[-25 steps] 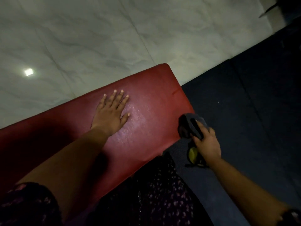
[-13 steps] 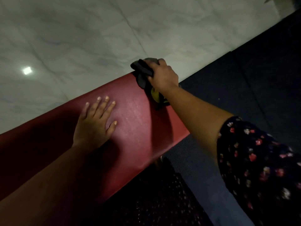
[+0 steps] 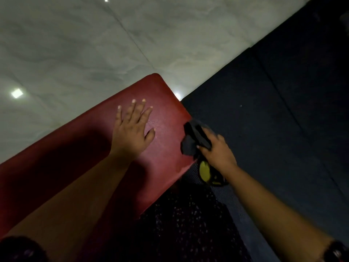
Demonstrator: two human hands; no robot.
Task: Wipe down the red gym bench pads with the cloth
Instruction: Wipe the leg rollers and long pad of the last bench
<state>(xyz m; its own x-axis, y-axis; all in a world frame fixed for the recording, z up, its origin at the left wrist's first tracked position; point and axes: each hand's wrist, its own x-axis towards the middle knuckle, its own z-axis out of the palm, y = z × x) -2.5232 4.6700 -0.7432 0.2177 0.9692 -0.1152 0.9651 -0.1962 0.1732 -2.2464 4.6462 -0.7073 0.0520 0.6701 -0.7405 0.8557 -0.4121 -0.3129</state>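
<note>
The right hand (image 3: 217, 151) has its fingers curled round a dark, bunched cloth (image 3: 189, 142), gripping it at the near long edge of the red bench pad (image 3: 79, 159), close to the pad's far end. The cloth laps over that edge, and a loose fold of it lies against the red surface. Just under the same hand shows a yellow and black object (image 3: 205, 172); what it is and whether it carries any label cannot be told, as it is small and partly hidden by the wrist.

The left hand (image 3: 132, 129) lies flat on top of the bench pad with its fingers straight and spread, palm down, holding nothing. It is well apart from the cloth, towards the middle of the pad's width, and its forearm casts a shadow across the red surface.

The bench runs slantwise from the lower left to the rounded far corner. Beyond it is a pale marbled tile floor (image 3: 75, 46) with bright light reflections (image 3: 17, 93); to the right is a dark floor mat (image 3: 273, 114). Dark flower-patterned clothing (image 3: 188, 224) shows below the bench, and a dark band (image 3: 337, 251) sits on the right wrist.
</note>
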